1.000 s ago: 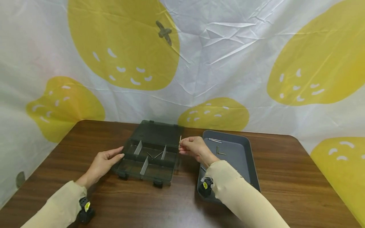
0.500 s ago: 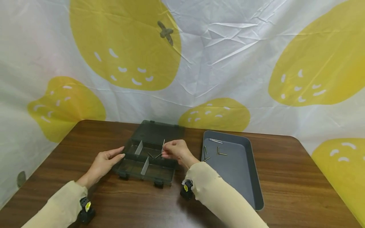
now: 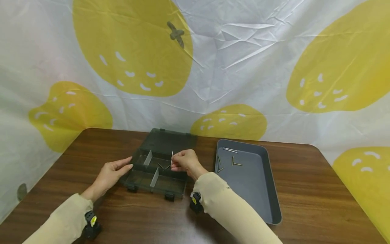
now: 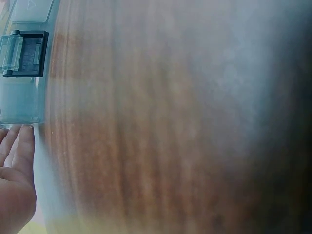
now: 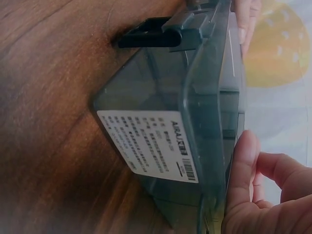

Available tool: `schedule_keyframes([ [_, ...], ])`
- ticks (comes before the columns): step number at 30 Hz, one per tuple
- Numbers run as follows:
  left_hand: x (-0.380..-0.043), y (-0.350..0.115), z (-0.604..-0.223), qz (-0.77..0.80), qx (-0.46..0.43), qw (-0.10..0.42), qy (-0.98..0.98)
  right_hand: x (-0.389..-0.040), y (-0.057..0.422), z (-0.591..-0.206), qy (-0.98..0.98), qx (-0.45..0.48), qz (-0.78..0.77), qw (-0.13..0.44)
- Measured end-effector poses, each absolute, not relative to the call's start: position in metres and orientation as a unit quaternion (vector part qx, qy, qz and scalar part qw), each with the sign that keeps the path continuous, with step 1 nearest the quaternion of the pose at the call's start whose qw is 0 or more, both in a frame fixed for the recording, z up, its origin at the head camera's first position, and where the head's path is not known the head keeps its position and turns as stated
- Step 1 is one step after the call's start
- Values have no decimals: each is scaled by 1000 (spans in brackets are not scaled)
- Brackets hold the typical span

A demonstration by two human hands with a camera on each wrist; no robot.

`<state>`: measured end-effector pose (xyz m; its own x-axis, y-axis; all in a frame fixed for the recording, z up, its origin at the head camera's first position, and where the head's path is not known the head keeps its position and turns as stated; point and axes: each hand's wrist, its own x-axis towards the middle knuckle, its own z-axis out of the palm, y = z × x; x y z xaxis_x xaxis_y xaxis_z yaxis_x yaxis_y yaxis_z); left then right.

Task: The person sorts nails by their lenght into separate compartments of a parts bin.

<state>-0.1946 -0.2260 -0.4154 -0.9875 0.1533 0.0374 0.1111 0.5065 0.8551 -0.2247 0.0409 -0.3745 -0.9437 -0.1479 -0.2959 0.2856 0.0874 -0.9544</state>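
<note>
A dark, see-through plastic organizer box [image 3: 169,185] lies with its lid [image 3: 170,140] raised on the table. My left hand [image 3: 110,174] rests on its left edge, fingers and thumb mostly straight. Over the right back compartment my right hand [image 3: 186,162] pinches a slim, silvery nail [image 3: 172,155] held upright; the lower end is hidden by the fingers. Two small screws [image 3: 160,165] show on that compartment's floor. In the right wrist view, the right hand [image 5: 270,190] is beside the box rim, above a white label [image 5: 148,146].
Right of the box stands a grey tray [image 3: 256,189]. It holds brass-coloured screws [image 3: 233,161] and silvery nails [image 3: 230,150]. Pale dividers [image 3: 154,177] rise inside the box, and latches [image 3: 169,197] jut from its front. A patterned cloth [image 3: 207,67] hangs behind the table.
My right hand has moved left from the gap beside the tray to over the box, carrying the nail, then slowed. The left hand has stayed at the box's edge.
</note>
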Motion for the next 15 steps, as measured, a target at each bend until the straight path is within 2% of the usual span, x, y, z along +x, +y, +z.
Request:
schedule_keyframes([
  [15, -193, -227, -416, 496, 78, 30, 864, -224, 40, -373, 720, 54, -672, 164],
])
